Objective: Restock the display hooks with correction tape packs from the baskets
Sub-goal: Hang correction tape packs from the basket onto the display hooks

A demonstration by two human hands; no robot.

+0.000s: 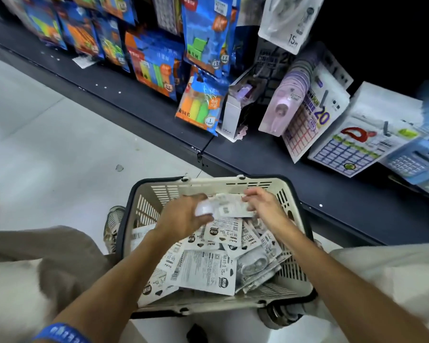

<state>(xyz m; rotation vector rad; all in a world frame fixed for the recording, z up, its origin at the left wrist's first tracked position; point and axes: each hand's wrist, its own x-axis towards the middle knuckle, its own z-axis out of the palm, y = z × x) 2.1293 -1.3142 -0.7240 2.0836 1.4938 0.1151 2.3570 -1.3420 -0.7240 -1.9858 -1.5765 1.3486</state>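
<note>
A cream basket (294,201) with a dark rim stands on the floor between my knees, holding several white correction tape packs (208,271). Over its far end both hands hold one white pack (229,209). My left hand (183,216) grips its rounded end, and my right hand (263,205) pinches the card's other end. Up on the display, a white 15m correction tape pack (290,18) hangs at the top right.
A dark shelf base (270,167) runs diagonally across the view. Blue and orange packs (156,63) hang at left, purple tape packs (297,102) and calculators (411,159) lean at right. Pale floor tiles (47,144) lie to the left. My shoes flank the basket.
</note>
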